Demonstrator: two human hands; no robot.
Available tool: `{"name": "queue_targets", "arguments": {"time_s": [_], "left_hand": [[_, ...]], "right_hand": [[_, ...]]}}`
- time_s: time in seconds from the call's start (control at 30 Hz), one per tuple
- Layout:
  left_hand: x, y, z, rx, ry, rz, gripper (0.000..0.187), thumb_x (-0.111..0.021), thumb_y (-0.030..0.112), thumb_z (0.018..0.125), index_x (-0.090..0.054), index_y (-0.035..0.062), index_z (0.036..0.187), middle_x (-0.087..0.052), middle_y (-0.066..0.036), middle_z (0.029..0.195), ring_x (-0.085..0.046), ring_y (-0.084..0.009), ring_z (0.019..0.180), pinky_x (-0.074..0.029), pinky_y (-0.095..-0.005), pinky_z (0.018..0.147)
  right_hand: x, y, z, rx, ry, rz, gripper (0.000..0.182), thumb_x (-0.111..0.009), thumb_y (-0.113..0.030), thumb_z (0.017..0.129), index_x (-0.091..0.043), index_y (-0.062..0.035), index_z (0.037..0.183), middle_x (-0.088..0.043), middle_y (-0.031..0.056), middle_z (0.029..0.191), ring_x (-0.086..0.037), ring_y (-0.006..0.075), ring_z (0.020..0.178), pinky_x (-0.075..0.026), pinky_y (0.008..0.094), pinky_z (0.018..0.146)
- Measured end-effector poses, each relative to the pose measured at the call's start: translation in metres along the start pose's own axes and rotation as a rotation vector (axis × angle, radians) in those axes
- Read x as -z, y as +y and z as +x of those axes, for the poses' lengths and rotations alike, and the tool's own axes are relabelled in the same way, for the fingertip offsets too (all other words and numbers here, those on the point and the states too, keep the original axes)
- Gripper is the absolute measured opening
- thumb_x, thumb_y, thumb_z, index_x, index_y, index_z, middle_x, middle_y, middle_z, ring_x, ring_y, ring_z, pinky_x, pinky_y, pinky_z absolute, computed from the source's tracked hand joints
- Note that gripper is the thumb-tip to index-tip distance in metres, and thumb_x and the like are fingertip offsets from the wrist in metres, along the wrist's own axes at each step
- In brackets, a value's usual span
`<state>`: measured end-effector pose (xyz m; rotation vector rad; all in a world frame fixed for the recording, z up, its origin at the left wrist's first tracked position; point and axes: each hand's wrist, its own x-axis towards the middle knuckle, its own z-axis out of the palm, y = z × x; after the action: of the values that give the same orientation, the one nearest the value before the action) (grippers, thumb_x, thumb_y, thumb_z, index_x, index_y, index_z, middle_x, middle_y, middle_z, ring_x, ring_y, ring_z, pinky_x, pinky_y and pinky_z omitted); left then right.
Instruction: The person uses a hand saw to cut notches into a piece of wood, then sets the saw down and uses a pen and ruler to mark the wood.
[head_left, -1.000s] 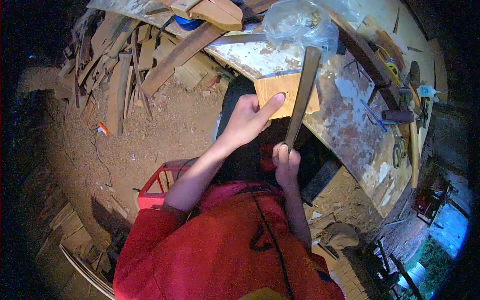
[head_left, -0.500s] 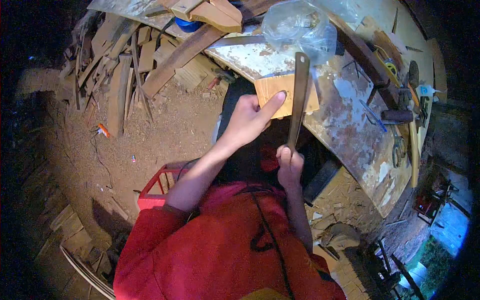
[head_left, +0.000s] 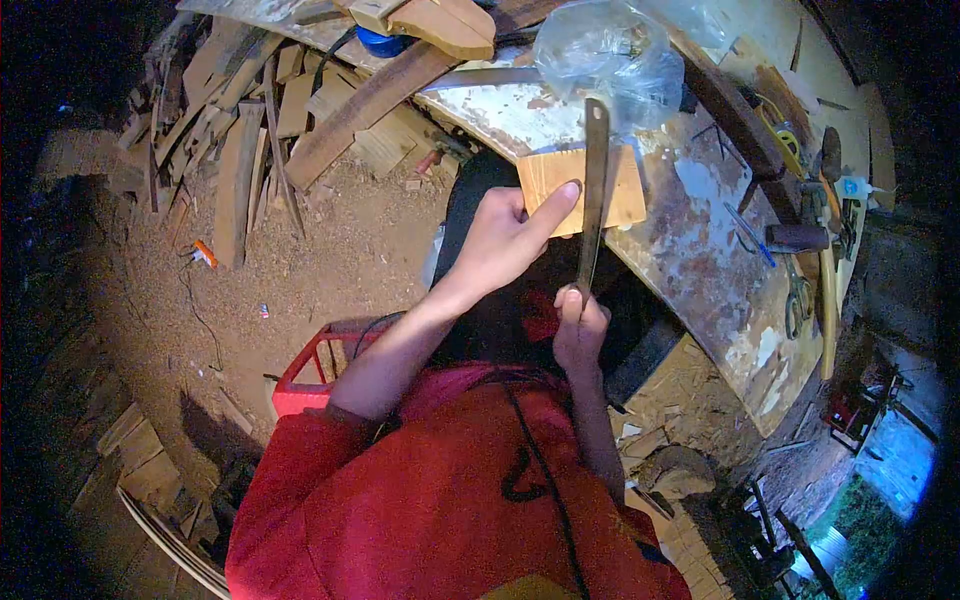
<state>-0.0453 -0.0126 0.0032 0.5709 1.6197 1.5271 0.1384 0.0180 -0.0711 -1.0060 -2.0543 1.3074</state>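
Observation:
My left hand (head_left: 515, 235) grips a small pale wooden board (head_left: 623, 190), the thumb pressed flat on its face and the fingers hidden underneath. Small notches show along the board's far edge. Closed in a fist, my right hand (head_left: 581, 325) holds the lower end of a long flat dark metal blade (head_left: 597, 170) with a hole near its tip. The blade lies across the board, just right of my left thumb. Whether it has teeth is too fine to tell. Both hands are at the near edge of the worn workbench (head_left: 690, 250).
A clear plastic bag (head_left: 605, 60) sits on the bench beyond the board. To the right are a hammer (head_left: 797, 237), scissors (head_left: 797, 305) and a blue pen (head_left: 752, 235). Scrap wood (head_left: 235, 180) is piled at left above a sawdust-covered floor. A red plastic seat (head_left: 305, 380) stands by my left arm.
The view has shifted slightly. The blade's tip has moved a little toward me relative to the board. Both hands keep their hold.

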Motion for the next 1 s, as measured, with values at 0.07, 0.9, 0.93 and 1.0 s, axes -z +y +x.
{"name": "queue_targets", "arguments": {"time_s": [0.07,0.9,0.93,1.0], "left_hand": [[-0.001,0.0,0.0,-0.007,0.011,-0.015,0.045,-0.055,0.044,0.098,-0.066,0.0069,0.077,-0.047,0.006,0.053,-0.04,-0.0041,0.044,-0.026,-0.0242,0.04],[0.001,-0.009,0.001,-0.007,-0.047,-0.1,0.042,-0.056,0.043,0.098,-0.068,0.0055,0.085,-0.047,0.006,0.053,-0.038,-0.0031,0.043,-0.024,-0.0238,0.039],[0.001,-0.009,0.002,-0.015,-0.055,-0.106,0.042,-0.056,0.044,0.098,-0.068,0.0056,0.084,-0.047,0.006,0.053,-0.038,-0.0032,0.043,-0.024,-0.024,0.039],[0.002,-0.007,0.002,-0.012,-0.049,-0.081,0.043,-0.055,0.044,0.098,-0.068,0.0057,0.085,-0.047,0.006,0.054,-0.038,-0.0033,0.043,-0.025,-0.0241,0.039]], "right_hand": [[0.0,0.003,-0.003,-0.043,-0.025,-0.035,0.033,-0.044,-0.022,0.1,-0.059,-0.0018,0.079,-0.05,0.0058,0.06,-0.049,0.0168,0.051,-0.04,0.0331,0.052],[-0.003,-0.004,0.014,-0.385,-0.529,0.871,0.048,-0.037,-0.041,0.105,-0.04,-0.0095,0.07,-0.032,-0.0028,0.055,-0.029,0.0088,0.045,-0.024,0.0267,0.044],[-0.002,-0.006,0.014,-0.382,-0.531,0.881,0.048,-0.037,-0.041,0.105,-0.041,-0.0094,0.07,-0.032,-0.0028,0.055,-0.029,0.0089,0.045,-0.024,0.0267,0.044],[-0.001,-0.012,0.014,-0.381,-0.54,0.903,0.048,-0.037,-0.041,0.105,-0.041,-0.0092,0.069,-0.032,-0.0028,0.055,-0.03,0.0091,0.045,-0.024,0.0269,0.044]]}}
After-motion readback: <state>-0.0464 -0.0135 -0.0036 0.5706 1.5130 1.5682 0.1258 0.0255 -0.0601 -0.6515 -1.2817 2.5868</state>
